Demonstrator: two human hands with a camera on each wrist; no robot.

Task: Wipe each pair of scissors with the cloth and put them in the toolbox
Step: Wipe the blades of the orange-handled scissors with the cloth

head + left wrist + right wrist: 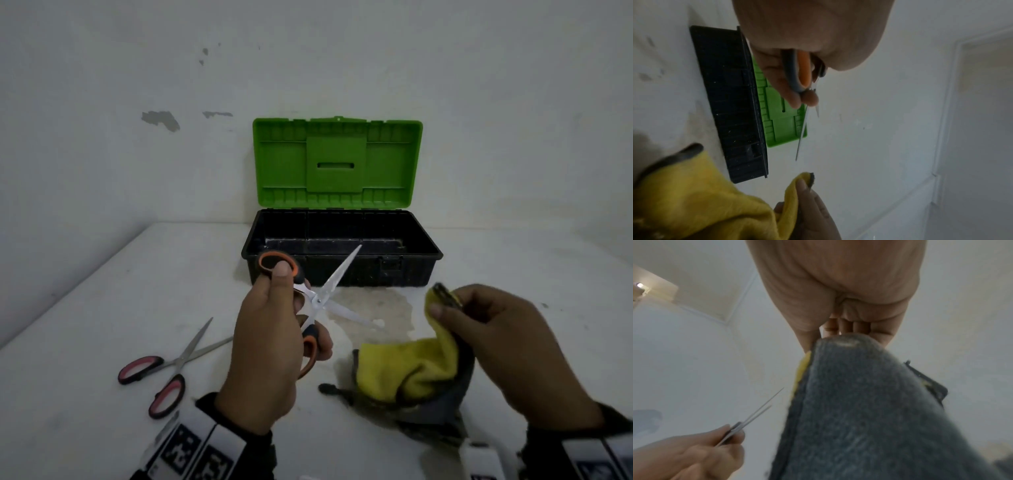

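Observation:
My left hand (274, 329) grips the orange-handled scissors (325, 294) by their handles, blades spread apart and raised above the table in front of the toolbox. In the left wrist view the scissors (800, 76) sit in my curled fingers. My right hand (496, 339) pinches a corner of the yellow and grey cloth (411, 370), lifting it while the rest lies on the table; the cloth (869, 410) fills the right wrist view. The cloth and blades are apart. The black toolbox (342, 270) stands with its green lid (337, 164) raised and its inside looks bare.
A second pair of scissors with pink handles (164, 370) lies on the white table (102, 291) to the left of my left wrist, blades slightly apart. A white wall stands right behind the toolbox. A stained patch marks the table between toolbox and cloth.

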